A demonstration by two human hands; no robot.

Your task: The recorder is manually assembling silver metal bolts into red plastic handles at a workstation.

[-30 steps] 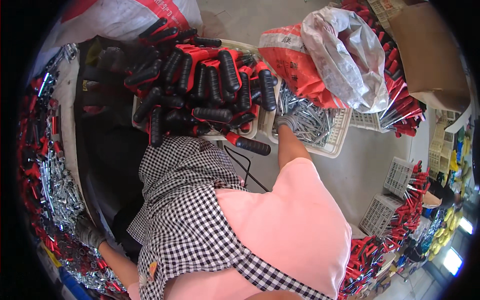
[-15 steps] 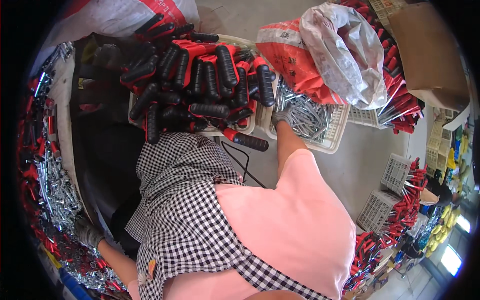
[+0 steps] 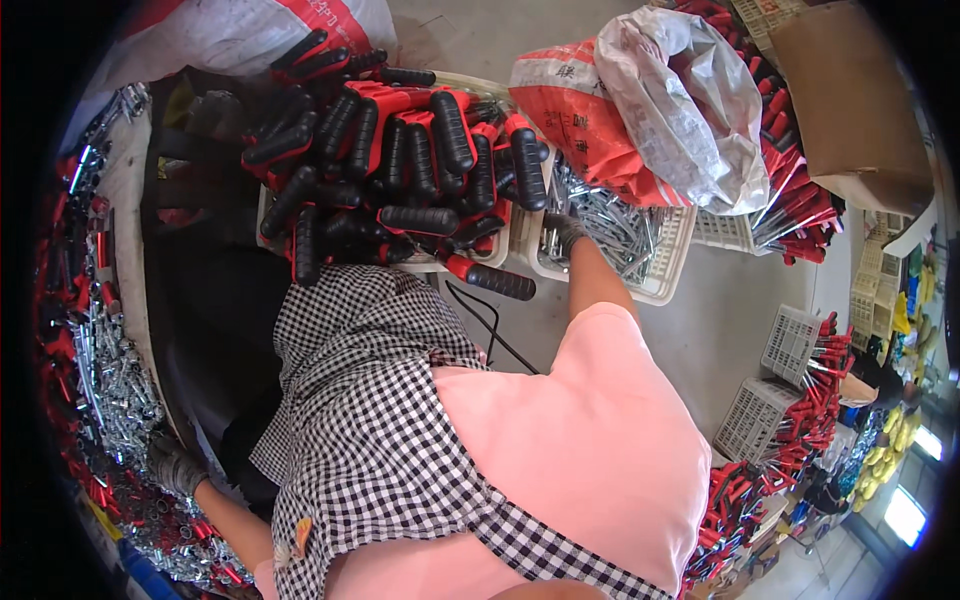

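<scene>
My left hand (image 3: 176, 466), in a dark grey glove, rests at the near edge of a long heap of shiny metal parts (image 3: 110, 380); its fingertips blend into the heap. My gloved right hand (image 3: 563, 236) reaches into the left side of a white plastic basket (image 3: 658, 288) filled with loose metal rods (image 3: 612, 232). Its fingers look curled, but what they hold, if anything, is too small to make out. Left of that basket, black-and-red tool handles (image 3: 420, 165) are piled high over another pale basket (image 3: 508, 225).
A red-and-white woven sack (image 3: 570, 110) stands behind the rod basket. A cardboard box (image 3: 850, 110) is at the far right. Grey crates (image 3: 757, 418) and more red handles (image 3: 735, 520) line the right. A black cable (image 3: 495, 325) hangs below the baskets.
My right hand has turned and shifted slightly within the left side of the rod basket, its forearm swinging a little to the right. My left hand looks unmoved.
</scene>
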